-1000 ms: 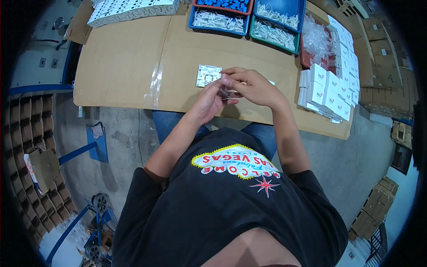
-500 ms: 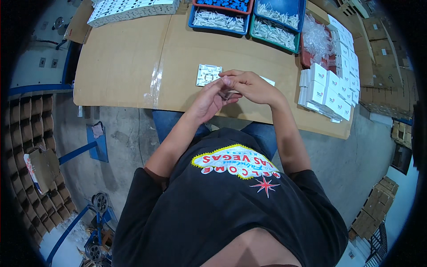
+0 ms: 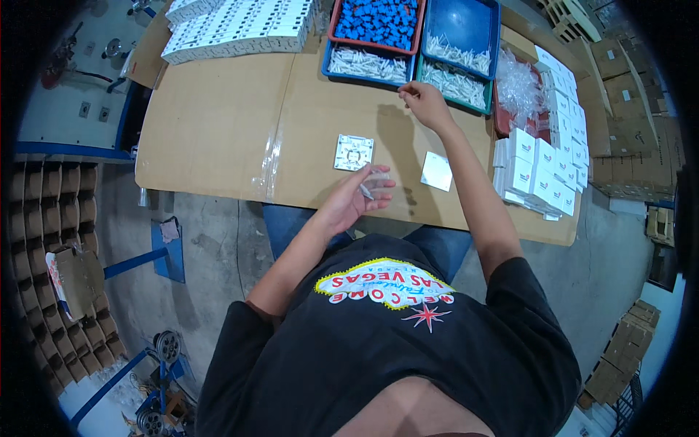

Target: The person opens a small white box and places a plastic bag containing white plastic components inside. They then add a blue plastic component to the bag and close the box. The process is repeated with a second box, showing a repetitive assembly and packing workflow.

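My left hand (image 3: 345, 201), palm up and fingers curled, holds a small clear plastic bag (image 3: 377, 179) with a slim white piece showing by it. Just beyond on the cardboard-covered table lies a square white plate with cutouts (image 3: 354, 153). To its right is a plain white square plate (image 3: 437, 172). My right hand (image 3: 427, 104) is raised at the near edge of the trays, its fingers bent and closed together; whatever they may hold is hidden. Below it are the blue tray of white plastic pegs (image 3: 369, 64) and the green tray of similar pegs (image 3: 453, 86).
A red tray of blue pieces (image 3: 376, 22) and a blue tray (image 3: 459, 29) sit on top behind. Stacked white boxes (image 3: 535, 162) and a heap of clear bags (image 3: 520, 73) stand at the right. Rows of white boxes (image 3: 237, 30) line the far left.
My right hand has left my left hand and reached forward to the trays, uncovering the plain white plate. The left hand stays near the table's front edge. The view has shifted slightly.
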The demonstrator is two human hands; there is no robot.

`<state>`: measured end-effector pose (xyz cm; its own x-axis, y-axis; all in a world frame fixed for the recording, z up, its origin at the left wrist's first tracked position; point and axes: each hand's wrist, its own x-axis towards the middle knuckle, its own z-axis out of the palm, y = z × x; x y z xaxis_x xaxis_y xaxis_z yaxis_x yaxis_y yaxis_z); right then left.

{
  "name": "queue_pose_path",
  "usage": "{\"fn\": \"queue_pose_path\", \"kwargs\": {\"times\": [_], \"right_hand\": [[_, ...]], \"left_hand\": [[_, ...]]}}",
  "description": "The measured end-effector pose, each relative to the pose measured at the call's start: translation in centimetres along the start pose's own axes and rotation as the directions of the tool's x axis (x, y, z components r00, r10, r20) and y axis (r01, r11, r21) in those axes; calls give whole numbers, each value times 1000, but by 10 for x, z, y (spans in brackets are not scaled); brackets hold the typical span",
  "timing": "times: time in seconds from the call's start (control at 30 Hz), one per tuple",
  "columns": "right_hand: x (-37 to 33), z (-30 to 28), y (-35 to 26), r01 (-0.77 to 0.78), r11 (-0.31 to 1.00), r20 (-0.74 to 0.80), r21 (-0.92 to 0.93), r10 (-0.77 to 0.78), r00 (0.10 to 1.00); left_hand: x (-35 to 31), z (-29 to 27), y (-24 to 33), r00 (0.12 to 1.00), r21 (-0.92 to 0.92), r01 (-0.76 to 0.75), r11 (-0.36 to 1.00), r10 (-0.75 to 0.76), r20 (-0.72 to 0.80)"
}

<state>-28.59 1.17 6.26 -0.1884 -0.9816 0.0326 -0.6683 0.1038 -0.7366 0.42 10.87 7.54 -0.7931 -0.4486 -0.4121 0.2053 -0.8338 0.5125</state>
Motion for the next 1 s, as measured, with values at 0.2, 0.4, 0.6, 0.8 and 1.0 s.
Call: {"fn": "queue_pose_path", "kwargs": {"times": [0.2,0.4,0.6,0.8,1.0], "right_hand": [[67,29,27,132,799,-207,-586,-306,929],[94,54,41,174,573,-97,-801,-411,906],[100,48,43,148,666,-154,-731,-373,915],[53,23,5,280,941,-325,-189,-329,887],[-59,-16,-88,62,886,-102,459,-17,995]], "left_hand": [[-25,5,9,998,65,-34,997,37,-47],[-56,6,25,988,-14,-142,990,141,-58],[-65,15,50,977,-137,-213,967,209,-41],[-51,16,61,971,-212,-239,947,237,-37],[-34,34,64,979,-170,-197,965,202,14]]}}
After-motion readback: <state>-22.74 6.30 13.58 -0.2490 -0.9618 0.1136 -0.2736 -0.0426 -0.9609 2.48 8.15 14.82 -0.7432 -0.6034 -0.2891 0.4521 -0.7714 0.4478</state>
